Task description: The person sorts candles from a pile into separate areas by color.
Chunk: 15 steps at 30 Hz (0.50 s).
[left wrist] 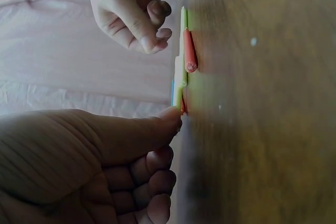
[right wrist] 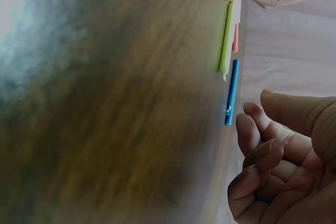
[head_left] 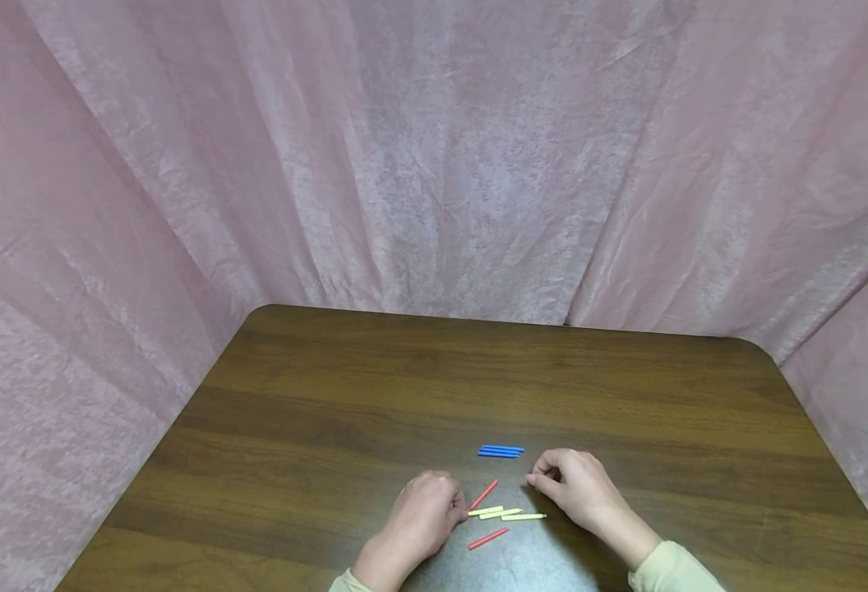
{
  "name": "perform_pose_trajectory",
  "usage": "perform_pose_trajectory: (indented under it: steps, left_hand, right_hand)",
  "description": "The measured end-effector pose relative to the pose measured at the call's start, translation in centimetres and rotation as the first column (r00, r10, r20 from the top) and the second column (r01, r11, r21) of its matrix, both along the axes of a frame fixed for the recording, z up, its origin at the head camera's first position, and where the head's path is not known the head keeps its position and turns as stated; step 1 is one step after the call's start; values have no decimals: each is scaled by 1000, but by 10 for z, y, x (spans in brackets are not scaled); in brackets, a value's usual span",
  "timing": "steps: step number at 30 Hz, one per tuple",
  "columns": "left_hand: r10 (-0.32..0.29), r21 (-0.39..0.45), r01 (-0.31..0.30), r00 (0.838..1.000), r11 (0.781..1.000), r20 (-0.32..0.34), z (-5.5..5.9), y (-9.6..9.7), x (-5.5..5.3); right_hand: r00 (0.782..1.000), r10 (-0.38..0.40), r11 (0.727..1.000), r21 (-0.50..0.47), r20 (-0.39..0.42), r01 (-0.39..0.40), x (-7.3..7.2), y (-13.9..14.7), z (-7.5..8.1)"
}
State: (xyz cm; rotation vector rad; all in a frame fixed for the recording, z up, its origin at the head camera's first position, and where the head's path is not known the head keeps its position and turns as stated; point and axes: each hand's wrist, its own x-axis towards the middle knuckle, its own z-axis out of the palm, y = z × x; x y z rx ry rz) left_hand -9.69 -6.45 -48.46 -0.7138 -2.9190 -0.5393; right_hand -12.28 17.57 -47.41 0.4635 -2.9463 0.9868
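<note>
My left hand (head_left: 422,514) pinches the near end of a thin yellow candle (head_left: 487,511) between thumb and finger, low over the table. Two more yellow candles (head_left: 525,517) lie just to its right, overlapping or nearly in line. One red candle (head_left: 485,492) slants behind the yellow ones, and another red candle (head_left: 488,539) lies in front of them. Farther back, several blue candles (head_left: 500,451) are lined up side by side. My right hand (head_left: 582,489) hovers to the right of the candles, fingers loosely curled; in the right wrist view its thumb and fingertips are apart, holding nothing.
The candles lie on a brown wood-grain table (head_left: 316,444) with rounded far corners. Pink velvety curtains (head_left: 464,164) hang behind it and at both sides.
</note>
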Motion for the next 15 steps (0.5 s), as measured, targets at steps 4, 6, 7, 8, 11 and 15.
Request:
perform_pose_trajectory:
  steps: [4,6,7,8,11,15]
  left_hand:
    - [3,10,-3,1000,1000,22,1,-2,0]
    - [2,17,-3,1000,1000,31,2,-3,-1]
    - [1,22,-1,999,1000,35,2,-3,-1]
    - [-1,27,0,999,1000,38,2,-4,-1]
    - [-6,41,5,999,999,42,2,-6,-2]
    - [-16,45,14,998,999,55,3,-9,-4]
  right_hand:
    - [1000,1,1000,0,2,-1,1,1,1]
    - [1000,-2,1000,1,10,2,2,1,1]
    - [1000,-2,1000,3,14,2,3,2,1]
    - [1000,-2,1000,4,19,2,3,2,1]
    - [1000,2,1000,7,28,-2,4,4,1]
    - [1000,7,1000,10,29,-8,5,5,1]
